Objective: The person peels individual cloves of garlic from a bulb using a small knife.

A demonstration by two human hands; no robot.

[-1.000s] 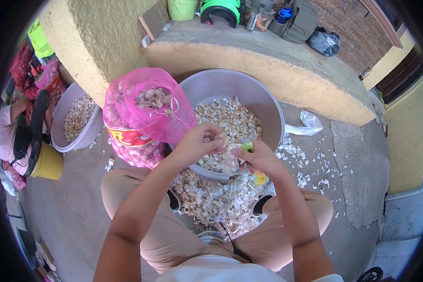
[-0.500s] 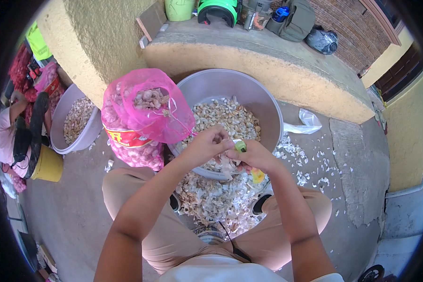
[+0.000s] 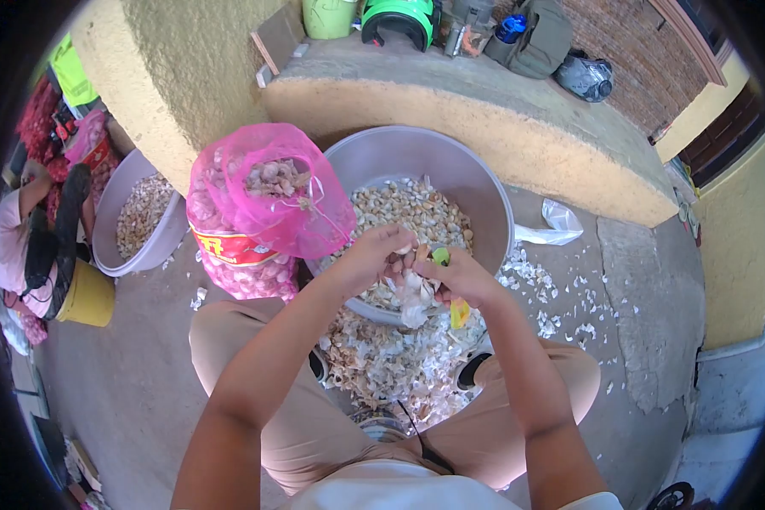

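Over the near rim of a large greyish-purple basin [image 3: 490,200], my two hands meet. My left hand [image 3: 384,255] is closed on garlic cloves [image 3: 410,257], its fingers pinched together. My right hand [image 3: 466,279] is closed around a green-and-yellow item [image 3: 459,314]; its green part shows by the thumb, and its kind I cannot make out. White papery garlic skin [image 3: 414,308] hangs between the hands. Loose garlic cloves [image 3: 412,208] cover the basin's floor. A pink mesh sack [image 3: 229,272] of garlic bulbs leans against the basin's left side.
Peeled skins [image 3: 382,365] heap between my shoes, with more scattered on the right floor. At the left, another person [image 3: 25,225] sits beside a second basin [image 3: 108,246] of cloves and a yellow bucket [image 3: 87,296]. A concrete ledge [image 3: 450,106] stands behind the basin.
My hands have drawn slightly apart. The cloves in my left fingers show more clearly, and the white skin hangs more openly between the hands.
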